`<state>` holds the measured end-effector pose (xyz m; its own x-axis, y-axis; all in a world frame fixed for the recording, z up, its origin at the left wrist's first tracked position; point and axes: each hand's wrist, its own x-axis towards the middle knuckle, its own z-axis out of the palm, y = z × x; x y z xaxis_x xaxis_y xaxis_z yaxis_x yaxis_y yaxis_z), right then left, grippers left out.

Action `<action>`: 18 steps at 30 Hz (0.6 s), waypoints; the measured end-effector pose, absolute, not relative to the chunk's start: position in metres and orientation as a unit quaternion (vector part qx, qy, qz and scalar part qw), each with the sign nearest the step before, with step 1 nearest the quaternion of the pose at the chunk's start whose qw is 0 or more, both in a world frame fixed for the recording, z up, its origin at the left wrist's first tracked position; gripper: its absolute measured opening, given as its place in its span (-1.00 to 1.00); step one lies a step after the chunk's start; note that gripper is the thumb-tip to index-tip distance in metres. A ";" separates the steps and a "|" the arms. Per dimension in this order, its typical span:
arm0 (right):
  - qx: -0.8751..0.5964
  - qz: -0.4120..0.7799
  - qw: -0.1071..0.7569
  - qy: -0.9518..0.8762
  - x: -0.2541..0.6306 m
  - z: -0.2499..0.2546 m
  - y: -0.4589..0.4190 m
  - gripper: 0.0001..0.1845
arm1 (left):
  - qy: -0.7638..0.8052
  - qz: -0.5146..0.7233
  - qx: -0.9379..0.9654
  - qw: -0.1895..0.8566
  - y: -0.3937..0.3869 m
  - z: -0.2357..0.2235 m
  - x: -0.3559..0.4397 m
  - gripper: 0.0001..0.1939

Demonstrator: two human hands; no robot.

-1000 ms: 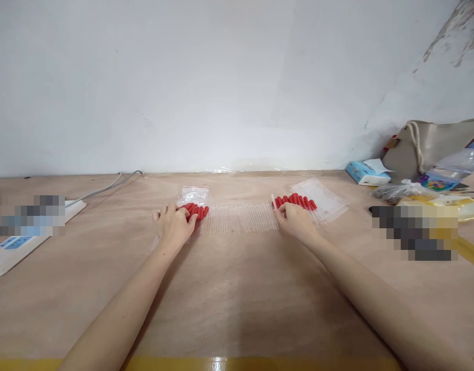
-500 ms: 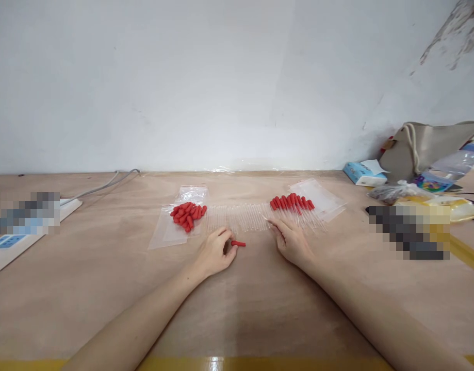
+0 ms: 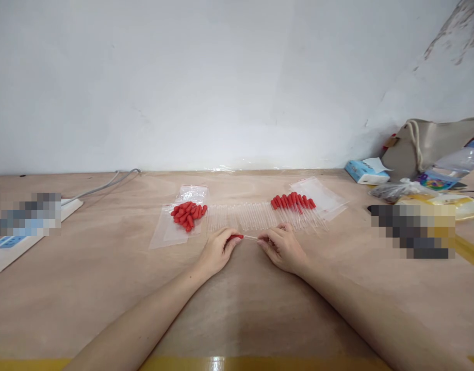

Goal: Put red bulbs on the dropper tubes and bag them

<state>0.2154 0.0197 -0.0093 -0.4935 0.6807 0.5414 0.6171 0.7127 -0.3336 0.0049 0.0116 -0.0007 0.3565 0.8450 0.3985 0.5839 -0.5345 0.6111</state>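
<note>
My left hand [image 3: 218, 251] pinches a red rubber bulb [image 3: 237, 237], its open end facing right. Between the fingers of my right hand [image 3: 283, 248] is a thin clear glass tube [image 3: 250, 237], pointing left with its tip at the bulb's mouth; whether it is inside I cannot tell. Behind my hands lies a row of clear glass tubes [image 3: 256, 216]. Loose red bulbs [image 3: 188, 214] are heaped on a clear plastic bag [image 3: 163, 232] at the left. Tubes fitted with red bulbs [image 3: 293, 200] lie side by side at the right.
More clear bags [image 3: 327, 201] lie behind the bulb-fitted tubes. A white power strip [image 3: 31, 242] with a grey cable [image 3: 105, 186] is at the left. Along the right side are a tissue pack [image 3: 367, 171], a grey bag [image 3: 438, 141], a plastic bottle [image 3: 461, 162] and a pixelated dark object [image 3: 410, 232].
My left hand has brought a red bulb from the heap to the middle. My right hand has picked a tube from the row and moved it left to meet the bulb.
</note>
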 end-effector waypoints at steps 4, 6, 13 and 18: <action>-0.375 0.046 0.335 -0.863 0.214 -0.010 0.019 -0.81 | 0.453 0.361 0.792 0.194 0.011 -0.001 0.004 -0.84; -0.381 0.045 0.336 -0.860 0.213 -0.010 0.020 -0.80 | 0.451 0.363 0.792 0.194 0.010 -0.002 0.004 -0.84; -0.361 0.045 0.335 -0.869 0.214 -0.010 0.020 -0.81 | 0.444 0.343 0.819 0.125 0.011 0.000 0.002 -0.87; -0.339 0.051 0.334 -0.878 0.216 -0.012 0.024 -0.79 | 0.404 0.307 0.858 0.077 0.011 0.002 0.000 -0.86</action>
<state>0.2157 0.0239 -0.0121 -0.5472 0.6296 0.5516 0.5616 0.7648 -0.3158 -0.0002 0.0113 0.0020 0.4849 0.7407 0.4650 0.6465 -0.6617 0.3798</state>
